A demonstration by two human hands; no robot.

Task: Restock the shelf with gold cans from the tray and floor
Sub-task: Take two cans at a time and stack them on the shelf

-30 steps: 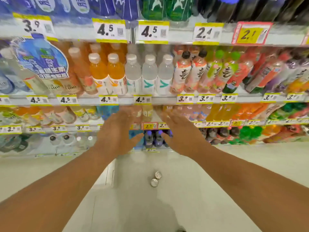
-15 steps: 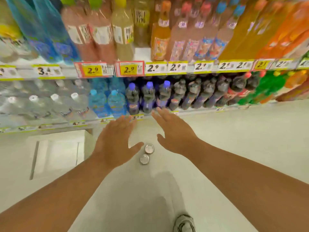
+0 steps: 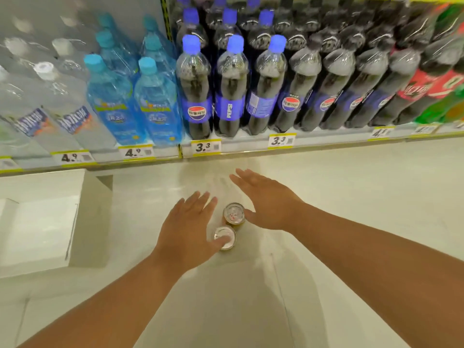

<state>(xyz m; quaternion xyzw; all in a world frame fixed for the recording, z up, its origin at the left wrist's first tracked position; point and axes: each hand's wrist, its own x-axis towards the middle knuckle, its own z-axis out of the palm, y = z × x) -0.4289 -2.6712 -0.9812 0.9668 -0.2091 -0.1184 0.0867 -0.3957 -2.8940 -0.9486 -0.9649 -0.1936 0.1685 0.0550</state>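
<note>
Two gold cans stand upright on the pale floor, seen from above by their silver tops. The farther can (image 3: 234, 213) sits between my hands; the nearer can (image 3: 226, 236) is just below it. My left hand (image 3: 188, 227) is spread open to the left of both cans, its thumb lying over the nearer can's top. My right hand (image 3: 266, 200) is open to the right of the farther can, with the thumb close to its rim. Neither hand grips a can.
The bottom shelf (image 3: 236, 148) runs across the view just beyond the cans, packed with dark cola bottles (image 3: 232, 86) and blue water bottles (image 3: 155, 96). A white box-shaped stand (image 3: 42, 222) sits on the floor to the left.
The view has dropped from the upper shelves to the floor. Both hands have come down from shelf height to either side of the two cans.
</note>
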